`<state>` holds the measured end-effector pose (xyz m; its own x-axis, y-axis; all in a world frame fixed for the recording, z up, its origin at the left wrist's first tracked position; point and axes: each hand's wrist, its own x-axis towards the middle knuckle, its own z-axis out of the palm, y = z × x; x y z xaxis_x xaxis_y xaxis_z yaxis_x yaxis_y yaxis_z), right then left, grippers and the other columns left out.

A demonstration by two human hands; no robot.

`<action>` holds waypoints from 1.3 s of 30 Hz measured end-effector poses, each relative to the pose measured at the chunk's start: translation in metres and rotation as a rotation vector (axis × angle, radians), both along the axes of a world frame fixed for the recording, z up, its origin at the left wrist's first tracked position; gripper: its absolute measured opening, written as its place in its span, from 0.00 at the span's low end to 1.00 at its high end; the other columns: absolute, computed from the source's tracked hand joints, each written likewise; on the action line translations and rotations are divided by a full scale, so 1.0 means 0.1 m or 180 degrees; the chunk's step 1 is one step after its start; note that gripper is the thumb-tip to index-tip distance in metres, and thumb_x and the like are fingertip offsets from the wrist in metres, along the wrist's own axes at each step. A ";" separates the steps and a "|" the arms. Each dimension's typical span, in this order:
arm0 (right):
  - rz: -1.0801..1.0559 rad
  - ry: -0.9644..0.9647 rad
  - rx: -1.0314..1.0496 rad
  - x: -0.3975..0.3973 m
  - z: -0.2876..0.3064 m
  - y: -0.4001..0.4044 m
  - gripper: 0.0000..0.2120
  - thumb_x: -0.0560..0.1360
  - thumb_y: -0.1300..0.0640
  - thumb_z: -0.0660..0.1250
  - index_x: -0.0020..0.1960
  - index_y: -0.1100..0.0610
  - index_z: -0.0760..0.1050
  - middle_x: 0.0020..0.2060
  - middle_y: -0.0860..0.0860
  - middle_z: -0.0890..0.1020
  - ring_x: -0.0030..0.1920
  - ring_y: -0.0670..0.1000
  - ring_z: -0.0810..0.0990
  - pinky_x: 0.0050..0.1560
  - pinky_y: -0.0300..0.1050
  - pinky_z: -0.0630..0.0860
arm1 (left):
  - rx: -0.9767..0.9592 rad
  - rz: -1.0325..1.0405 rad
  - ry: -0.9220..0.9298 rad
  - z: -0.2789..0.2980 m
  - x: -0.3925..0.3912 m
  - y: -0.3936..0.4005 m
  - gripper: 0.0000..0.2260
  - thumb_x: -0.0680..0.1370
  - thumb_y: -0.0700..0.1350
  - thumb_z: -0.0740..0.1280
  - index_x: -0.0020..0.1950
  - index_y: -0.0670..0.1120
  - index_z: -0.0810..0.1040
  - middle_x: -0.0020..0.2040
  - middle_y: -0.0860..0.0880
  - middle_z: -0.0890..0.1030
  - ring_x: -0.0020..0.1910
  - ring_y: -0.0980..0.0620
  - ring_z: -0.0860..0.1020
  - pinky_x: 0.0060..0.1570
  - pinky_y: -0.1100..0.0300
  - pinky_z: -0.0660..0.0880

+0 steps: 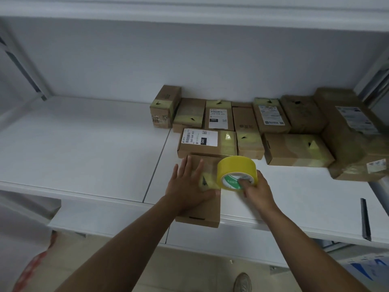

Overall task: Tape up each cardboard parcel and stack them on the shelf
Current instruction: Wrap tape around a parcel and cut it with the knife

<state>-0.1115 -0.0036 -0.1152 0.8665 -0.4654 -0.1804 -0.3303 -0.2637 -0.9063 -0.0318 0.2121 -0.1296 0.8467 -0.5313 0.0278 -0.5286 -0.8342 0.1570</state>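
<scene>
Left hand (190, 186) is flat on top of the parcel (200, 209), fingers spread and straight, thumb out toward 3 o'clock, basically just pinning it down. Right hand (255, 189) has the yellow tape roll (236, 171) gripped with a finger or two hooked into the core, roll sitting right at the parcel's 3 o'clock edge, with what looks like a strip running across the top under the left palm. The parcel sits at the front of the shelf (84, 144) and its near end hangs over the lip toward 6 o'clock, so my guess at what bites here: pull the tape hard and the box could pivot or slide off the front, since only a flat palm holds it. The strip could also go on crooked or wrinkle if the roll tilts. Up at 12 to 2 o'clock there's the row of taped parcels (219, 116), packed side by side against the back wall. Hard to tell: whether the strip is actually stuck down or cut (the palm hides it), the labels are too blurry to read, the big box (349, 131) at 2 o'clock is smeared and cut off, and a shoe (242, 282) pokes in at 6.
</scene>
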 end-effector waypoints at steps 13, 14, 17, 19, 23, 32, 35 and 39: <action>0.0115 0.0122 -0.0261 -0.05 0.04 0.01 0.14 0.78 0.51 0.68 0.63 0.50 0.74 0.52 0.51 0.80 0.53 0.55 0.79 0.57 0.53 0.77 | -0.0328 -0.0672 0.0378 0.06 -0.04 0.01 0.46 0.74 0.75 0.43 0.82 0.44 0.45 0.82 0.47 0.48 0.81 0.52 0.44 0.77 0.56 0.42; 0.0118 0.0139 -0.0318 -0.06 0.04 0.01 0.15 0.78 0.51 0.68 0.63 0.51 0.74 0.52 0.51 0.80 0.53 0.56 0.79 0.57 0.53 0.77 | -0.0326 -0.0673 0.0409 0.07 -0.05 0.01 0.46 0.74 0.75 0.44 0.82 0.44 0.46 0.82 0.48 0.48 0.81 0.52 0.44 0.78 0.55 0.44; 0.0137 0.0154 -0.0458 -0.10 0.02 0.01 0.16 0.78 0.51 0.68 0.64 0.53 0.73 0.50 0.51 0.78 0.51 0.55 0.78 0.55 0.51 0.75 | -0.0271 -0.0685 0.0456 0.10 -0.05 0.01 0.44 0.76 0.73 0.48 0.82 0.45 0.45 0.82 0.48 0.47 0.80 0.53 0.43 0.77 0.57 0.42; 0.0115 0.0140 -0.0437 -0.11 0.01 0.02 0.16 0.79 0.51 0.67 0.65 0.54 0.73 0.51 0.51 0.78 0.51 0.54 0.77 0.55 0.49 0.74 | -0.0203 -0.0735 0.0384 0.09 -0.04 0.00 0.44 0.77 0.72 0.49 0.82 0.44 0.45 0.82 0.48 0.47 0.80 0.53 0.42 0.76 0.58 0.40; 0.0044 0.0172 -0.0513 -0.10 0.00 -0.01 0.15 0.79 0.51 0.66 0.64 0.54 0.73 0.51 0.53 0.80 0.50 0.56 0.78 0.53 0.49 0.74 | 0.0035 -0.0798 0.0232 0.05 -0.02 0.01 0.49 0.72 0.76 0.39 0.82 0.42 0.44 0.82 0.45 0.45 0.81 0.50 0.42 0.79 0.51 0.44; 0.0046 0.0427 -0.0630 -0.20 -0.08 -0.11 0.14 0.79 0.51 0.66 0.62 0.55 0.73 0.51 0.56 0.81 0.50 0.58 0.78 0.51 0.51 0.75 | 0.0404 -0.0776 0.0096 0.06 -0.04 -0.08 0.55 0.67 0.78 0.36 0.81 0.40 0.44 0.81 0.39 0.42 0.80 0.42 0.40 0.76 0.49 0.37; 0.0064 0.0466 -0.0677 -0.20 -0.08 -0.12 0.16 0.79 0.50 0.65 0.63 0.56 0.72 0.51 0.56 0.80 0.50 0.58 0.78 0.51 0.50 0.75 | 0.0458 -0.0433 0.0199 0.08 -0.19 -0.28 0.51 0.66 0.70 0.36 0.80 0.38 0.41 0.80 0.37 0.38 0.79 0.40 0.37 0.77 0.45 0.36; 0.0096 0.0515 -0.0707 -0.22 -0.10 -0.11 0.17 0.79 0.49 0.66 0.64 0.56 0.72 0.52 0.57 0.81 0.53 0.60 0.79 0.53 0.53 0.77 | 0.0263 -0.0341 0.0202 -0.02 -0.25 -0.35 0.45 0.71 0.69 0.44 0.81 0.46 0.40 0.82 0.44 0.40 0.79 0.39 0.37 0.75 0.38 0.39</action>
<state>-0.1332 -0.0146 -0.1255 0.8489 -0.4834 -0.2138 -0.4549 -0.4621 -0.7613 -0.0572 0.1767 -0.1314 0.7838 -0.6169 -0.0716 -0.6064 -0.7851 0.1260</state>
